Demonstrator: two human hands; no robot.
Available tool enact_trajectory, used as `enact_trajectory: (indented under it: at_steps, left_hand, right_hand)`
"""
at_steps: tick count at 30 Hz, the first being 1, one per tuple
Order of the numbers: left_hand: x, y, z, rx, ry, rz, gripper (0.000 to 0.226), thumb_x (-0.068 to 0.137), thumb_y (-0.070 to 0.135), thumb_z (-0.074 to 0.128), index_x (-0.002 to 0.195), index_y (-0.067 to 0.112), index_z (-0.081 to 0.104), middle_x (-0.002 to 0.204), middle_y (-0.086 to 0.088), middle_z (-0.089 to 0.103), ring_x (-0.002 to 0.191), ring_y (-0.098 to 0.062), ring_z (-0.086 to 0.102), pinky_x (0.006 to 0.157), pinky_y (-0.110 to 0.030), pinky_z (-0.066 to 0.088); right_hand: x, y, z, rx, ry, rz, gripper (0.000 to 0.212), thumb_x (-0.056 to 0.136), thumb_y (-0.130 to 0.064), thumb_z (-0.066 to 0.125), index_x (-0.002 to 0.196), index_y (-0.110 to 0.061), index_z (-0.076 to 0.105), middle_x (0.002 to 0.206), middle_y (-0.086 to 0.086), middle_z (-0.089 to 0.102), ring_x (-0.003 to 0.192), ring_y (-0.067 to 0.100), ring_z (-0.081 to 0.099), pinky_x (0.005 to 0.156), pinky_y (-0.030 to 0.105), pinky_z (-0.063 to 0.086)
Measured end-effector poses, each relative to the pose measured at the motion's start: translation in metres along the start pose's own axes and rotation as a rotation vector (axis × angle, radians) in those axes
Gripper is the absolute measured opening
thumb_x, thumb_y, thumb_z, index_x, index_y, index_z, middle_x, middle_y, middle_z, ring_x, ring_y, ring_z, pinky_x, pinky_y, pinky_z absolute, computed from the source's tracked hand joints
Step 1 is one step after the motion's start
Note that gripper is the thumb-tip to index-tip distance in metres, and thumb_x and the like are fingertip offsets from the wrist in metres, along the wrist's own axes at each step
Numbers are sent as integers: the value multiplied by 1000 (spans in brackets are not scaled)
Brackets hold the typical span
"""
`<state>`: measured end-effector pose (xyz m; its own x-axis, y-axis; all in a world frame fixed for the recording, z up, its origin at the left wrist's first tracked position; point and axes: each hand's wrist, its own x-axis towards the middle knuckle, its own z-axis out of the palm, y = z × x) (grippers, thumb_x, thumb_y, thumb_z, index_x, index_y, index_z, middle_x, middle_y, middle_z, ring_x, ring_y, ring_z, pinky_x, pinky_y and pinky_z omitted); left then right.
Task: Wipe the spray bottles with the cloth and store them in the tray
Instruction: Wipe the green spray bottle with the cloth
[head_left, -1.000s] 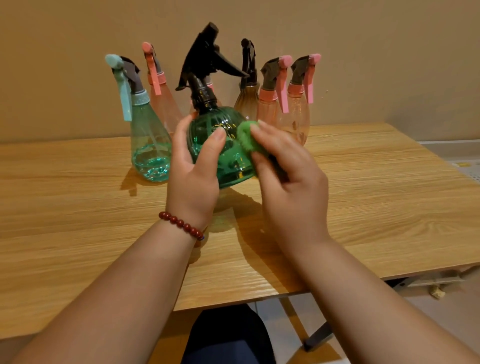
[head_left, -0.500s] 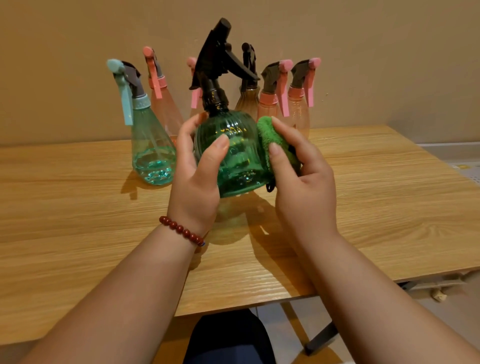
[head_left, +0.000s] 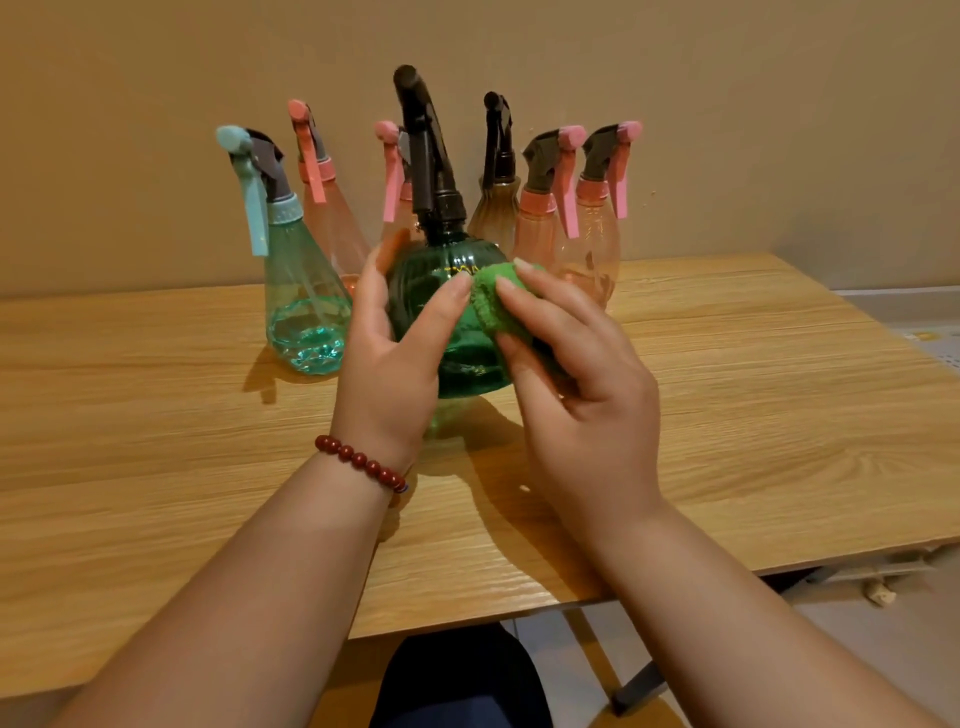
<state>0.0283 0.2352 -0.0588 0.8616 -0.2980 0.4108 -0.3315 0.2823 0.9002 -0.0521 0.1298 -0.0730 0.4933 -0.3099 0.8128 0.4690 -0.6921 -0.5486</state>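
Note:
A round dark green spray bottle (head_left: 441, 291) with a black trigger head is held just above the wooden table (head_left: 753, 405). My left hand (head_left: 395, 364) grips its left side, thumb across the front. My right hand (head_left: 576, 374) holds a folded green cloth (head_left: 498, 306) and presses it against the bottle's right front. Behind stand a teal bottle (head_left: 304, 306) at the left, several pink bottles (head_left: 587, 244) and a brown bottle (head_left: 496, 208) with a black head. No tray is in view.
The row of bottles stands close to the beige wall at the table's back edge. The table's front edge runs below my forearms, with a dark seat and metal table legs (head_left: 639, 686) beneath. Floor shows at the right.
The green bottle has been turned in my left hand, so its black trigger head now points away. The cloth has slid from the bottle's right side round onto its front.

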Motion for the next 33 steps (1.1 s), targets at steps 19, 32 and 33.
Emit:
enact_trajectory:
  at_steps: [19,32,33]
  left_hand:
    - [0,8,1,-186,-72,-151,82,75,57,73,133,3,54,129,-20,62,119,-32,62,101,-54,49]
    - [1,1,-1,-21,-84,-132,61,73,42,71,125,14,59,109,0,73,104,-17,70,78,-30,58]
    - [1,1,-2,-25,-85,-133,57,71,44,71,120,17,61,108,1,73,103,-18,70,78,-31,58]
  right_hand:
    - [2,1,-14,166,38,132,38,89,1,64,124,-13,60,124,-5,62,123,2,54,104,20,42]
    - [2,0,-15,143,35,169,40,89,-5,64,125,-21,59,123,-15,60,121,-1,55,101,20,45]
    - [6,0,-16,152,27,192,39,90,-7,63,125,-24,58,122,-17,60,119,0,57,98,24,49]
